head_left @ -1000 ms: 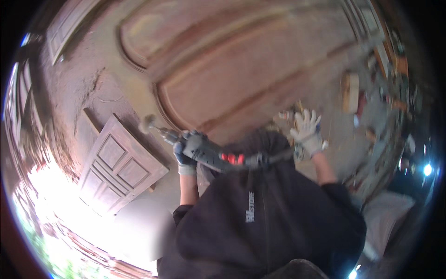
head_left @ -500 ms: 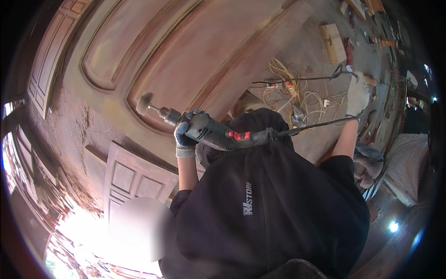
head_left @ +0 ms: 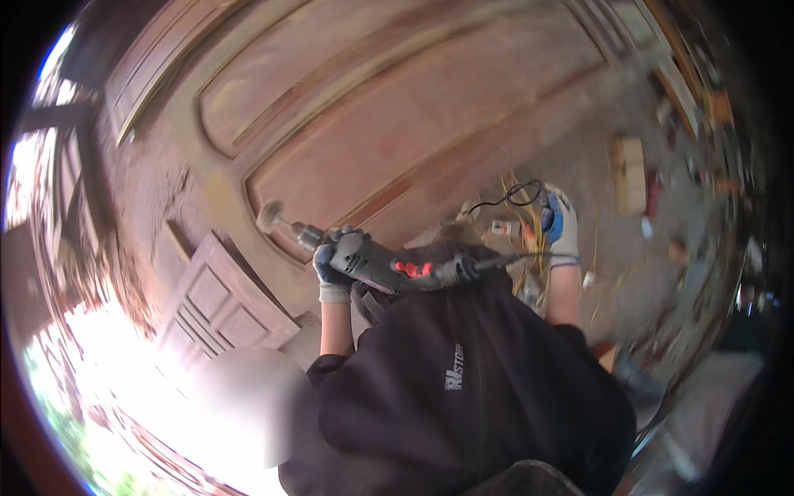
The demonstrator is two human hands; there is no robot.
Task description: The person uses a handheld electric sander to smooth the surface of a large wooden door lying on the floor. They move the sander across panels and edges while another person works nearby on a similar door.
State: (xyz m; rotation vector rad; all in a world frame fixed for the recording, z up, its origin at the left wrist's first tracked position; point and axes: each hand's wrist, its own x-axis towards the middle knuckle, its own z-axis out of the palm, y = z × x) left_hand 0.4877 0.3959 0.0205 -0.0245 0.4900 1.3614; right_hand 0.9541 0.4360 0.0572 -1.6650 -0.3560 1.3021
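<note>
A dark grey power drill [head_left: 374, 263] with a red trigger area lies slantwise in front of my torso. My gloved left hand [head_left: 332, 266] is closed around its front, just behind the chuck. A round, brownish sanding head [head_left: 270, 216] is fitted in the chuck, over or against the moulded edge of a large wooden door [head_left: 413, 124]; contact is hard to judge. From the drill's rear the black power cord [head_left: 504, 260] runs to my gloved right hand [head_left: 562, 225], which grips it. A loop of cord sticks out left of that hand.
A smaller panelled door [head_left: 227, 298] leans at the left, with another door [head_left: 161, 62] at upper left. Yellow cords [head_left: 529, 217] and a socket [head_left: 501, 226] lie near my right hand. A wooden block [head_left: 628, 175] and scattered scraps are on the floor to the right.
My right hand has come in leftward and lower, toward the drill, bringing the cord along. The view has shifted, and my left hand keeps its hold on the drill.
</note>
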